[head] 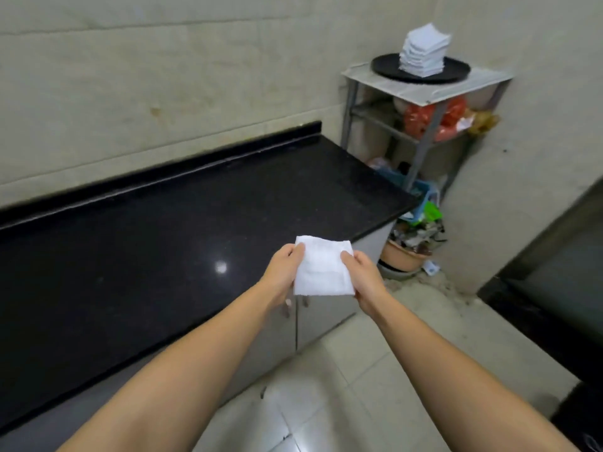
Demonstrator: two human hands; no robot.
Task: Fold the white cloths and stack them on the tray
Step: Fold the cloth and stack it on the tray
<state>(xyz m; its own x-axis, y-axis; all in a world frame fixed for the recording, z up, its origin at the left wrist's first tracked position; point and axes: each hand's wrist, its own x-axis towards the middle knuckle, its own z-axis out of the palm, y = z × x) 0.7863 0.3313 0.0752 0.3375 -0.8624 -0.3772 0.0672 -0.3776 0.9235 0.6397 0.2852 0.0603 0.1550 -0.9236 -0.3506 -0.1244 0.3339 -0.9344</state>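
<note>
Centre frame | my left hand (284, 272) and right hand (364, 278) pinch folded cloth (323, 269); risk: toppling tall stack (424, 50) on tray (385, 68)

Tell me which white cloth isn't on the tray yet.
The folded white cloth held between the left hand and right hand, near the black counter. The others sit stacked on the round black tray.
</note>
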